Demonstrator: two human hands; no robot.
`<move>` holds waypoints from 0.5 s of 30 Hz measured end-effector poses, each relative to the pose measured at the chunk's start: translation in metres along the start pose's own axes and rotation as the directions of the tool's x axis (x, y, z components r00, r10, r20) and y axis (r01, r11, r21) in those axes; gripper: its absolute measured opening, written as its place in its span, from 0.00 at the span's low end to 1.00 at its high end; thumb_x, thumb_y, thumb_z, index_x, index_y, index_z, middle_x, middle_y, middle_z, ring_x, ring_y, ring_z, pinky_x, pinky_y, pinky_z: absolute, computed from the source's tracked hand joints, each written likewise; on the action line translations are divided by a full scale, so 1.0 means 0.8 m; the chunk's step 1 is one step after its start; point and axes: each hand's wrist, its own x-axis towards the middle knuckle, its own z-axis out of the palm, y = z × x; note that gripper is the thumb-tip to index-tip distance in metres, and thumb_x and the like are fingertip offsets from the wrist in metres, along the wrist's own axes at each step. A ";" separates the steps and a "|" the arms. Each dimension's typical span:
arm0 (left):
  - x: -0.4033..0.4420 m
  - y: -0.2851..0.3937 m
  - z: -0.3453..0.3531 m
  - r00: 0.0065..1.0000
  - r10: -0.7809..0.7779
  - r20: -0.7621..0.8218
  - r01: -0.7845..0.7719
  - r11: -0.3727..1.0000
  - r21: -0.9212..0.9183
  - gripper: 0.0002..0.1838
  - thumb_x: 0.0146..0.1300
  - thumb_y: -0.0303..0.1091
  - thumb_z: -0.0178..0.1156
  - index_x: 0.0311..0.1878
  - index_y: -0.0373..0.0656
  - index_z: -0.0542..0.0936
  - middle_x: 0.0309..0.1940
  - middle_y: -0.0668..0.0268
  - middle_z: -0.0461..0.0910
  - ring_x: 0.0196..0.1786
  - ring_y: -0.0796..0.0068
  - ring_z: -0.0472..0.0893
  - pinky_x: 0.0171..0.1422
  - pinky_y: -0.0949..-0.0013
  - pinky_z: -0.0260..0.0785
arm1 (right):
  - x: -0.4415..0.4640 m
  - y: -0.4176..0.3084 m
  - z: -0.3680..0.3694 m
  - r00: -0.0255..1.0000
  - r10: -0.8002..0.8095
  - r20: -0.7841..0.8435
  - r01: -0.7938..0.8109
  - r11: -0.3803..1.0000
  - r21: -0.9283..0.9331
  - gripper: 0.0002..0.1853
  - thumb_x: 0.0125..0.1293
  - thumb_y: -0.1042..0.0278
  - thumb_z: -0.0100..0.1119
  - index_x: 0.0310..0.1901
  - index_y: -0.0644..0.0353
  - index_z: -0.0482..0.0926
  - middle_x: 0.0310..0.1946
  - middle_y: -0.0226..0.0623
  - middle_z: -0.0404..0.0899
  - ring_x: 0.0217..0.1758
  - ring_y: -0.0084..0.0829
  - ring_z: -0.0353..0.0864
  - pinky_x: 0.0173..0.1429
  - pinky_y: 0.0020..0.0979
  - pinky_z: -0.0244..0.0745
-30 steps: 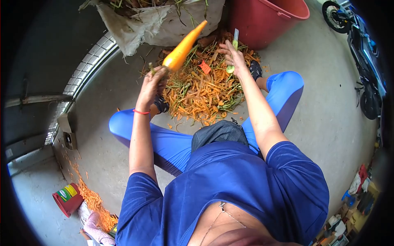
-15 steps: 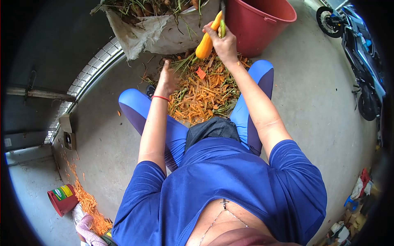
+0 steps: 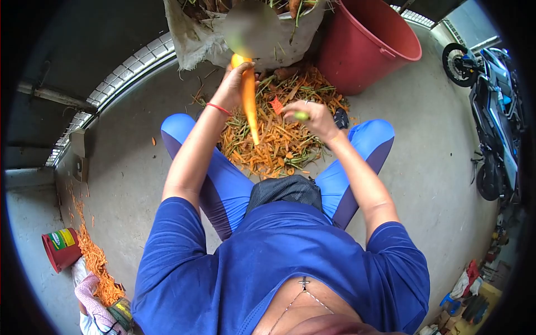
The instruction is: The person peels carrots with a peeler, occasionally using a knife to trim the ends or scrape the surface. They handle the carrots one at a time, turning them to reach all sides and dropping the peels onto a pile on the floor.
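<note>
My left hand is wrapped round a bright orange peeled carrot, held upright with its thin tip pointing toward me. Its thick end reaches up to the white sack, beside a blurred patch. To the right, my right hand is closed on a tool with a green handle; motion blur hides its working end. The two hands are apart. Below them on the floor lies a heap of orange peelings mixed with green stems, with a small red-orange piece on top.
A white sack of unpeeled carrots with stems stands ahead. Beside it is a large red tub. A motorcycle is parked at right. At lower left lie a tipped red bucket and more orange shreds.
The carrot has passed from my right hand to my left, its tip now pointing toward me. My right hand has come down and away with the green-handled tool. The view has shifted slightly.
</note>
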 end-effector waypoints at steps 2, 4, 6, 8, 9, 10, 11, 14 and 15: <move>0.018 0.011 -0.020 0.983 0.170 0.067 -0.183 0.911 0.369 0.29 0.52 0.37 0.69 0.54 0.47 0.64 0.30 0.67 0.76 0.30 0.74 0.78 0.33 0.73 0.74 | 0.024 0.007 -0.030 0.827 0.555 -0.090 -0.562 0.820 -0.106 0.26 0.62 0.47 0.60 0.54 0.55 0.71 0.35 0.41 0.81 0.39 0.38 0.82 0.40 0.35 0.76; 0.032 0.006 -0.030 0.887 0.443 0.129 -0.386 0.559 0.734 0.30 0.50 0.40 0.70 0.54 0.47 0.69 0.33 0.66 0.78 0.32 0.75 0.79 0.35 0.72 0.73 | 0.056 0.023 -0.067 0.691 0.721 0.062 -0.677 0.674 -0.294 0.30 0.64 0.42 0.56 0.56 0.58 0.65 0.40 0.43 0.81 0.44 0.39 0.82 0.44 0.36 0.76; 0.018 0.007 -0.021 0.867 0.461 0.192 -0.353 0.293 0.889 0.29 0.47 0.44 0.67 0.51 0.39 0.72 0.39 0.47 0.81 0.43 0.50 0.81 0.48 0.59 0.73 | 0.080 0.026 -0.065 0.810 0.582 -0.068 -0.586 0.807 -0.078 0.24 0.70 0.48 0.49 0.55 0.62 0.68 0.44 0.45 0.80 0.46 0.39 0.81 0.45 0.37 0.74; 0.017 0.002 -0.005 0.900 0.410 0.149 -0.258 0.224 0.940 0.27 0.48 0.43 0.66 0.49 0.38 0.73 0.35 0.45 0.80 0.43 0.47 0.80 0.48 0.57 0.73 | 0.093 0.039 -0.045 0.914 0.353 -0.199 -0.323 0.931 0.168 0.22 0.72 0.51 0.46 0.54 0.62 0.69 0.43 0.44 0.80 0.46 0.40 0.81 0.46 0.38 0.74; 0.025 -0.008 -0.004 0.894 0.416 0.167 -0.282 0.230 0.931 0.27 0.48 0.43 0.66 0.49 0.38 0.74 0.36 0.46 0.81 0.44 0.48 0.80 0.48 0.59 0.73 | 0.099 0.032 -0.032 0.946 0.220 -0.239 -0.193 0.972 0.132 0.17 0.74 0.59 0.45 0.58 0.59 0.71 0.35 0.39 0.78 0.36 0.26 0.75 0.43 0.29 0.71; 0.035 -0.016 -0.006 0.885 0.428 0.183 -0.304 0.234 0.924 0.27 0.47 0.44 0.66 0.50 0.39 0.75 0.38 0.48 0.81 0.45 0.49 0.80 0.48 0.60 0.73 | 0.098 0.033 -0.022 0.942 0.309 -0.129 -0.300 0.950 0.086 0.16 0.73 0.60 0.47 0.57 0.57 0.70 0.38 0.44 0.81 0.38 0.32 0.81 0.43 0.31 0.73; 0.044 -0.024 -0.007 0.902 0.404 0.153 -0.275 0.262 0.925 0.26 0.47 0.42 0.66 0.48 0.37 0.76 0.36 0.48 0.81 0.44 0.50 0.81 0.48 0.60 0.73 | 0.096 0.036 -0.006 0.957 0.257 -0.137 -0.263 0.965 -0.023 0.15 0.72 0.62 0.47 0.56 0.58 0.69 0.36 0.46 0.81 0.38 0.38 0.81 0.41 0.34 0.74; 0.047 -0.025 -0.019 0.891 0.374 0.258 -0.350 0.203 0.915 0.26 0.47 0.42 0.66 0.48 0.36 0.77 0.36 0.49 0.81 0.43 0.51 0.81 0.48 0.61 0.73 | 0.095 0.043 0.022 0.981 0.107 -0.160 -0.131 0.980 -0.152 0.13 0.69 0.66 0.51 0.51 0.61 0.68 0.31 0.50 0.79 0.34 0.50 0.81 0.35 0.41 0.76; 0.048 -0.026 -0.022 0.899 0.358 0.253 -0.358 0.266 0.895 0.24 0.48 0.40 0.66 0.46 0.35 0.77 0.36 0.52 0.82 0.41 0.58 0.83 0.46 0.63 0.73 | 0.099 0.043 0.021 0.986 0.081 -0.146 -0.105 0.981 -0.166 0.13 0.69 0.66 0.52 0.50 0.62 0.68 0.31 0.50 0.79 0.33 0.49 0.81 0.34 0.41 0.76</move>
